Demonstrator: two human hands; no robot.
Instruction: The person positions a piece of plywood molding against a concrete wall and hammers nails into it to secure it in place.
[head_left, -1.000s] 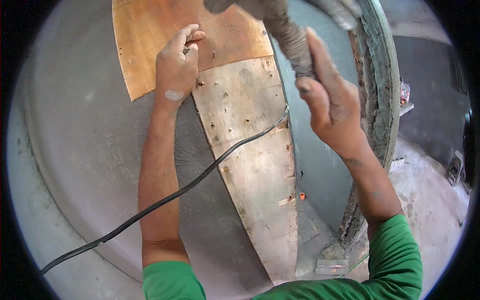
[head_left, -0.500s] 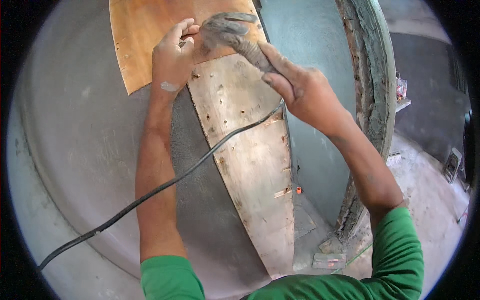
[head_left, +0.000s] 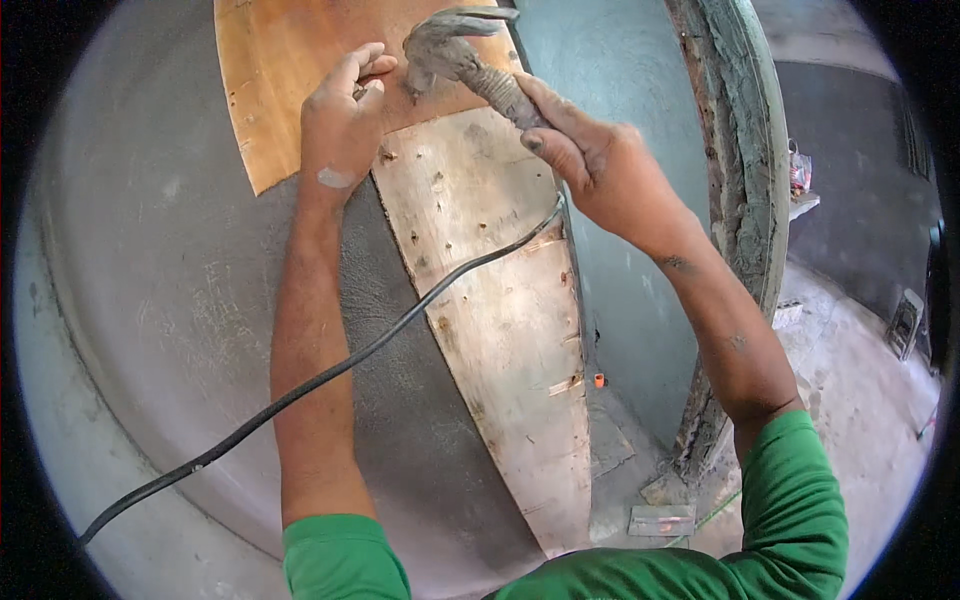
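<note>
— What do your hands have?
— My right hand is wrapped tight round a dirty grey drill; its tip is on the board, up near the top; the cord hangs down.
— And the left?
— My left hand pinches something tiny on the board; its fingers are bent; I cannot tell what it is.

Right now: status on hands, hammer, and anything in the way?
Right hand gripping the hammer, head at the board. Left hand pinching something small against the plywood. Black cable crosses the left forearm.

rough plywood board, seemingly cement-crusted hammer
</note>
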